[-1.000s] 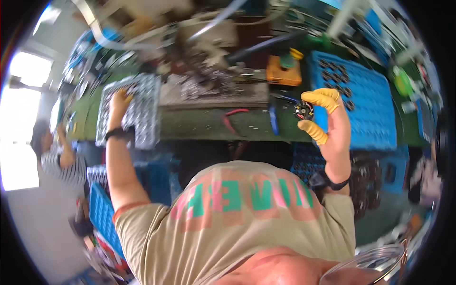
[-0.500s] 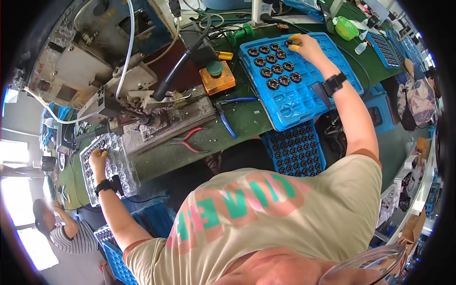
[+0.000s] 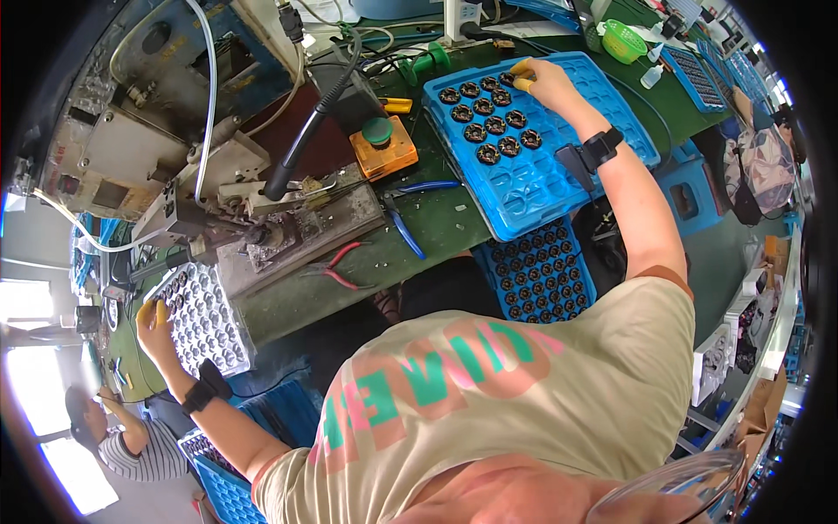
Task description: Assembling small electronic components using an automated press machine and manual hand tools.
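Observation:
My right hand (image 3: 552,86), with yellow finger covers, is closed at the back row of a blue tray (image 3: 559,205). Its fingertips pinch a small round black part (image 3: 507,79), level with the row of parts beside it. Several like parts (image 3: 496,125) sit in the tray's left pockets. At the far left, my left hand (image 3: 156,339) is raised beside the left edge of a clear plastic tray (image 3: 236,354). Its yellow-covered fingers are bent toward each other; what they hold, if anything, cannot be made out. A few dark parts (image 3: 179,284) lie in the clear tray's far corner.
A grimy bench machine (image 3: 113,157) stands at the left back. Red-handled pliers (image 3: 339,269) and blue-handled pliers (image 3: 403,229) lie on the green bench, near an orange box (image 3: 393,157). A filled blue tray (image 3: 541,275) sits lower, below the bench edge. Another person (image 3: 131,445) sits at left.
My left hand has come out of the clear tray and moved left and nearer me. My right hand stays at the same back-row part. The whole view has shifted slightly.

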The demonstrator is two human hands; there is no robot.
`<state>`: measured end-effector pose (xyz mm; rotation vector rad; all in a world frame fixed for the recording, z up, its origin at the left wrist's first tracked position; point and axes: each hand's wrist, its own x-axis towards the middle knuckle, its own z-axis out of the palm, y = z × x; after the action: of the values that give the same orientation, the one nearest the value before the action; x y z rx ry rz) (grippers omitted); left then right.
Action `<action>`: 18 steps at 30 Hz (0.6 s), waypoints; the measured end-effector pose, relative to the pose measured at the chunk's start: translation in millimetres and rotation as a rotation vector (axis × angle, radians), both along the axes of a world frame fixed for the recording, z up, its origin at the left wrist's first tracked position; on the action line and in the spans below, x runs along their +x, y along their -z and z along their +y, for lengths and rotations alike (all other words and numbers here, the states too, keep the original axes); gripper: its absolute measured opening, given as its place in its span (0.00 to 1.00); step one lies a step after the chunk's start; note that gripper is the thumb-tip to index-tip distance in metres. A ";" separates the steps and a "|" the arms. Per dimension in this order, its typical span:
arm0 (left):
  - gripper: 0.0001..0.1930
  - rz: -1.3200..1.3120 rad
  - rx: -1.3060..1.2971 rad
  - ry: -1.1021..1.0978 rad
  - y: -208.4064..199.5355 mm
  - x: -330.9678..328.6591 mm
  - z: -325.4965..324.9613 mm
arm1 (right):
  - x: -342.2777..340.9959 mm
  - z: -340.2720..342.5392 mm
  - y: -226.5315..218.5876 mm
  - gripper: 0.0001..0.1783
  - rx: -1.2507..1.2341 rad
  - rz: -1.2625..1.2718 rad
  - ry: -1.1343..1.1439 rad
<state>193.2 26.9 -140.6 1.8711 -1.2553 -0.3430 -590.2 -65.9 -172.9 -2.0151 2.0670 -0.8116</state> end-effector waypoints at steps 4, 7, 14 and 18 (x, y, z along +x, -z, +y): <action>0.18 0.108 -0.118 0.073 -9.2 -41.3 26.9 | -4.3 2.6 0.9 0.14 -0.006 0.038 -0.011; 0.19 0.137 -0.144 0.097 -4.0 -53.1 40.6 | -6.1 2.5 0.0 0.15 -0.042 0.091 -0.041; 0.22 0.150 -0.189 0.175 2.8 -84.9 53.9 | -6.5 1.5 -0.5 0.17 0.012 0.182 -0.067; 0.21 0.105 -0.145 0.165 -8.6 -108.7 51.1 | -1.3 6.6 -2.4 0.16 -0.139 0.161 -0.110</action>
<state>84.5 78.0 -132.0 1.6118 -1.3299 -0.4214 -591.5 -59.4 -170.5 -2.3165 2.0081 -0.8195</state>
